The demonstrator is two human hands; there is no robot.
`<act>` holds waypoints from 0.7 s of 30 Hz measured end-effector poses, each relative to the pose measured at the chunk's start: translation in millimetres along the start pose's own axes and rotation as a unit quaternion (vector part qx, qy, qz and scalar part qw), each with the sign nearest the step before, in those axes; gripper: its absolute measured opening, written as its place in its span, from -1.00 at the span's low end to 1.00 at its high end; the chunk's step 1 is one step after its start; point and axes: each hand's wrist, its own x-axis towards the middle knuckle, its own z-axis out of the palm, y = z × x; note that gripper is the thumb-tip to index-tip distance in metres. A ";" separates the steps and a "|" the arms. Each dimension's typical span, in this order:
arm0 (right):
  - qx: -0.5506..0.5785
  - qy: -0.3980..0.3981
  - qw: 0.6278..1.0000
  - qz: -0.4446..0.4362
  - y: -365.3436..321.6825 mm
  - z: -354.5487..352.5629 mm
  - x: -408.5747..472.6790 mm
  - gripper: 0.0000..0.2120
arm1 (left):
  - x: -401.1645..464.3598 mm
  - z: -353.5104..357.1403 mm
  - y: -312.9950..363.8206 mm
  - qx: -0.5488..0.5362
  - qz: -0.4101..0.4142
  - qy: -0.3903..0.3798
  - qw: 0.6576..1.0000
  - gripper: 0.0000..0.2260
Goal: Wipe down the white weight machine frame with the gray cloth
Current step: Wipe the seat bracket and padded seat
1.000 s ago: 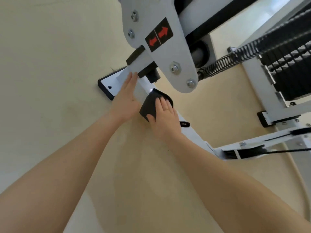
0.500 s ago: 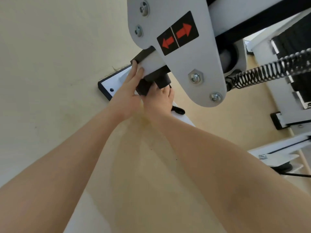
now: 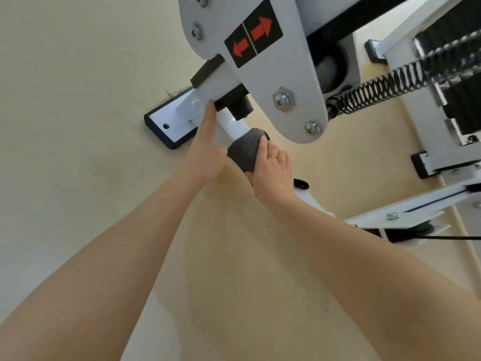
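Up toward twelve o'clock, the white weight machine frame [image 3: 273,74] fills the top of the view, its upper parts cut off by the edge. From it a white tube [image 3: 231,125] slants down toward five o'clock over the beige floor [image 3: 78,100]. The right hand [image 3: 272,169], a ring on one finger, clutches the gray cloth [image 3: 244,152] around that tube; the cloth looks dark, bunched and creased. At nine o'clock of it, the left hand [image 3: 205,149] lies flat with straight fingers against the tube's side, holding nothing. Below the right wrist the tube is hidden.
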 end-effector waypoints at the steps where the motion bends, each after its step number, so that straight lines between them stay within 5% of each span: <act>1: -0.009 -0.004 1.000 0.002 7.7 2.9 -8.3 -0.28 | -3.7 3.9 1.4 -0.002 0.004 0.002 1.000 -0.29; 8: -0.030 -0.046 0.998 0.011 78.1 15.8 -101.3 -0.34 | -38.5 34.3 9.5 0.019 -0.027 -0.030 0.999 -0.35; 12: 0.136 -0.041 0.989 0.035 115.0 3.9 -142.3 -0.40 | -75.9 63.0 17.3 0.046 -0.064 -0.039 0.996 -0.47; 21: 0.307 0.046 0.950 -0.022 142.2 -57.1 -191.9 -0.88 | -158.3 85.5 76.5 0.051 0.038 -0.065 0.996 -0.55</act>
